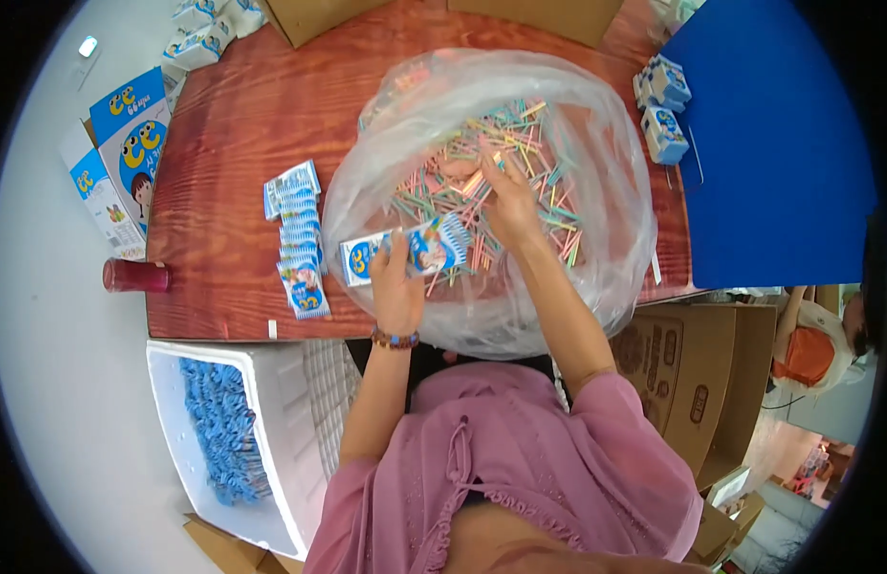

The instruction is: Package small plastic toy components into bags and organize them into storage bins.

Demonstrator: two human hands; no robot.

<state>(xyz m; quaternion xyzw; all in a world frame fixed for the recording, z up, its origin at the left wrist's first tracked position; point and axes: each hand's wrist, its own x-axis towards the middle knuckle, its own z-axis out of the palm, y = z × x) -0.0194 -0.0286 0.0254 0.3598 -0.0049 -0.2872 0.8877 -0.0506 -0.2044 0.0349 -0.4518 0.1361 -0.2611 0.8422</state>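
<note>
My left hand (395,277) is closed on a flat blue-and-white packet (443,244) with a cartoon print, held level over the near left rim of a large clear plastic bag (367,182). Inside the opened bag lies a loose heap of thin pastel sticks (548,182) in pink, yellow and green. My right hand (512,203) reaches into the heap with its fingers drawn together around some sticks; how many is hidden. To the left, a row of overlapping packets of the same kind (300,234) lies on the red wood-grain table (228,124).
A red-lidded jar (135,275) and a printed carton (128,158) stand at the left edge. Below, a white foam box (290,430) holds many blue packets. Small packs (665,134) sit by a blue panel (768,143) at right. A cardboard box (692,373) stands lower right; another person (816,344) is beyond.
</note>
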